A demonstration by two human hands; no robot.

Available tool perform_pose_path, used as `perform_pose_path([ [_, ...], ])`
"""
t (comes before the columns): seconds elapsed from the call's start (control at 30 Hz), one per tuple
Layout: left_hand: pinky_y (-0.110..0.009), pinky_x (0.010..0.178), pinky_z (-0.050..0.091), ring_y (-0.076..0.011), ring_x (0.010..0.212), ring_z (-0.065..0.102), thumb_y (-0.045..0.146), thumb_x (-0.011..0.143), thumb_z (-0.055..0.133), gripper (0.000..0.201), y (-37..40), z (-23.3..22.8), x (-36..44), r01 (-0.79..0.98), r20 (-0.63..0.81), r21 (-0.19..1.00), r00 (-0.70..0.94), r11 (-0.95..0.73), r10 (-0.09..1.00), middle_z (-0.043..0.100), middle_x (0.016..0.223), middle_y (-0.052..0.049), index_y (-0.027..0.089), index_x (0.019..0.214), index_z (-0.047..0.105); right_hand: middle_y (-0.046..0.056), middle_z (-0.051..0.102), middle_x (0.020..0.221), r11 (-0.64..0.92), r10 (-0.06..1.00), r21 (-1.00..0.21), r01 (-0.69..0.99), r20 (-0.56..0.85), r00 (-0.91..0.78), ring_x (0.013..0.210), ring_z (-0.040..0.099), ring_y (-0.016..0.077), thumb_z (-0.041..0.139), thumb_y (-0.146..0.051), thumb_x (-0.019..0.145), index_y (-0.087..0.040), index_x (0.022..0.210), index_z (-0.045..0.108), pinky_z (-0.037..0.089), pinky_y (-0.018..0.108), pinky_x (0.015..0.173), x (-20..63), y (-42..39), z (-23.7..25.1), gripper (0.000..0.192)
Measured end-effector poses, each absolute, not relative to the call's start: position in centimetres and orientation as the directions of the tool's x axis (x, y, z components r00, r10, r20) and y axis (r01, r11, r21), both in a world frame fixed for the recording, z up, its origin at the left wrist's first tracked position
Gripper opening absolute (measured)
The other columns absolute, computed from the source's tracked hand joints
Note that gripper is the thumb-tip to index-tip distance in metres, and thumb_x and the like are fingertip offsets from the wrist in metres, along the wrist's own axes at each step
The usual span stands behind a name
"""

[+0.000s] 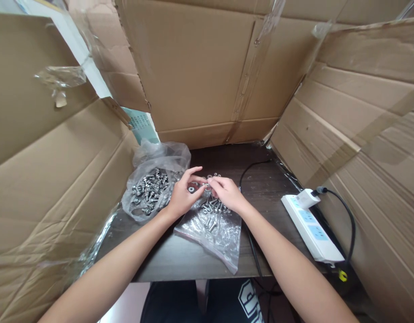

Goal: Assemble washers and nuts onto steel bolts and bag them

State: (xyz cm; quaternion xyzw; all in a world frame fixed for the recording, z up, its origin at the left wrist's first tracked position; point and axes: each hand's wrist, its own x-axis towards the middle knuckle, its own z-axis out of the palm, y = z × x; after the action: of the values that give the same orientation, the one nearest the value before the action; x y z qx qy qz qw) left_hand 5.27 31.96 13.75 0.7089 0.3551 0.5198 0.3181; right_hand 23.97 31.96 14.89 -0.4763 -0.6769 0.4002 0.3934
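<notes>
now both hands meet fingertip to fingertip, left hand (182,196) & right hand (226,192) pinching a small bolt (204,183) btwn them.

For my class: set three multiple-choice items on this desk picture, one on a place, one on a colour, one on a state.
1. Where does the power strip lie?
A. right of the hands
B. left of the hands
C. inside a bag

2. What colour is the power strip?
A. black
B. white
C. red

3. How do the left hand and right hand stand?
A. far apart
B. flat on cardboard
C. fingertips meeting over a small metal part

Key: 1 A, it lies at the desk's right edge. 2 B, its casing is white. 3 C, both pinch together above the flat plastic bag.
</notes>
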Motion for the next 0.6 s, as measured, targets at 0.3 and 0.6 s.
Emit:
perform_pose_path([
  [0.3,-0.027,0.077,0.062,-0.0160,0.085,0.076,0.023,0.090,0.072,0.052,31.77,13.81,5.31,0.185,0.508,0.816,0.221,-0.547,0.833,0.081,0.101,-0.006,0.019,0.139,0.054,-0.002,0.058,0.065,0.236,0.951,-0.920,0.313,0.152,-0.268,0.058,0.054,0.0155,0.054,-0.048,0.094,-0.022,0.081,0.063,0.041,0.030,0.062,23.85,31.70,15.10,0.031],
  [0.6,-0.027,0.077,0.062,-0.0170,0.088,0.077,0.023,0.090,0.073,0.053,31.84,13.85,5.22,0.185,0.520,0.810,0.212,-0.556,0.828,0.081,0.101,-0.006,0.019,0.139,0.054,-0.002,0.058,0.068,0.228,0.947,-0.937,0.264,0.151,-0.283,0.059,0.052,0.0147,0.057,-0.050,0.092,-0.021,0.086,0.063,0.041,0.028,0.061,23.91,31.75,15.06,0.030],
])
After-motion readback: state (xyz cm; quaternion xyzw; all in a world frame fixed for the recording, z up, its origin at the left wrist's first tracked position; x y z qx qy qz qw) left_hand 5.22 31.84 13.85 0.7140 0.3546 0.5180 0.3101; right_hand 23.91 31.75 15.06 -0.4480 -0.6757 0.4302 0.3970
